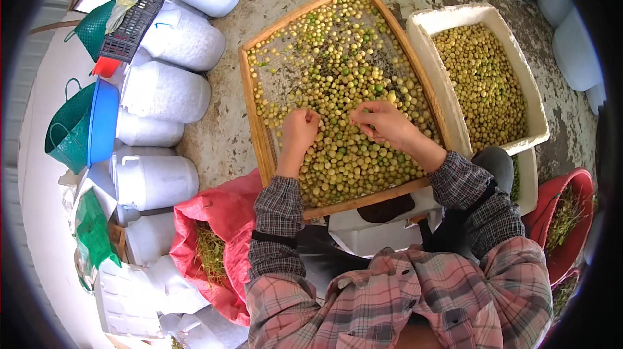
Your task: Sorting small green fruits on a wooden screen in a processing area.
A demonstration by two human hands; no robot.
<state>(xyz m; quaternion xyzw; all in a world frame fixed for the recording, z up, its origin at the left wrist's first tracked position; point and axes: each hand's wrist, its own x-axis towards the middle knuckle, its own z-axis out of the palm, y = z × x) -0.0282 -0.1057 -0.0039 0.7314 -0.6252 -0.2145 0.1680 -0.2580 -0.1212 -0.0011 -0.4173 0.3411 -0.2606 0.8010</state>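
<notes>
A wooden-framed mesh tray (258, 130) lies before me, bearing many small round yellow-green fruits (350, 170). They lie thickest at the near end and thin out to bare mesh at the far left, with dark bits of debris among them. Over the left half of the tray, my left hand (300, 131) is closed, its fingers curled inward. My right hand (384, 122) hovers just above the fruits at the middle, thumb and fingertips pinched together. Whatever either hand holds, if anything, is too small or hidden to name. A bare gap separates the two hands.
A white foam box (535, 112) full of similar fruits stands at the right of the tray. A red sack (237, 213) with stalks lies near left, a red tub (581, 232) near right. White barrels (165, 93) line the left; a blue basin (102, 122) leans there.
</notes>
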